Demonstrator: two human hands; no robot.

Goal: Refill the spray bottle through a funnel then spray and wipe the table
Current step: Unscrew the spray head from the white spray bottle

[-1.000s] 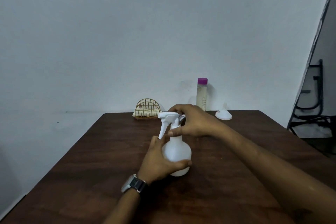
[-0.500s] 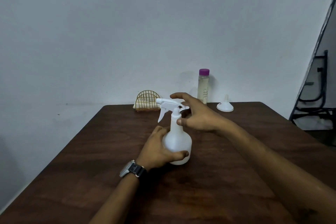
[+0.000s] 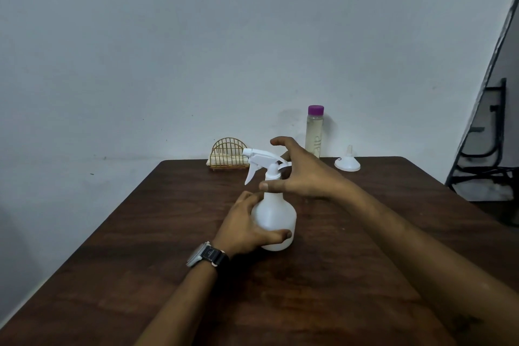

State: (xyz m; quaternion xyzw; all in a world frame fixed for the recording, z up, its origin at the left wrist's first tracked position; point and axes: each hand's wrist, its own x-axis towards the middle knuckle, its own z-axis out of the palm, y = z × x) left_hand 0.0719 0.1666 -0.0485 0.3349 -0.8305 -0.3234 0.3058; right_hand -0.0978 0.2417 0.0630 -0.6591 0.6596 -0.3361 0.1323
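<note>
The spray bottle is still capped: left hand grips its body, right hand loosely rings the top with spread fingers, funnel unused.

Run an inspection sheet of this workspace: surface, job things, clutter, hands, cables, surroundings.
Surface: dark brown wooden table, no spill seen.
Job's things: white plastic spray bottle upright at centre, trigger head on; clear refill bottle with purple cap and white funnel, mouth down, at the far edge; gold wire holder with pale cloths there too.
Clutter: nothing seen.
Hands: left hand grips the spray bottle's body; right hand has its fingers spread round the trigger head, thumb at the neck, index lifted clear.
Cables: nothing seen.
Surroundings: plain grey wall behind; black metal frame at right.
</note>
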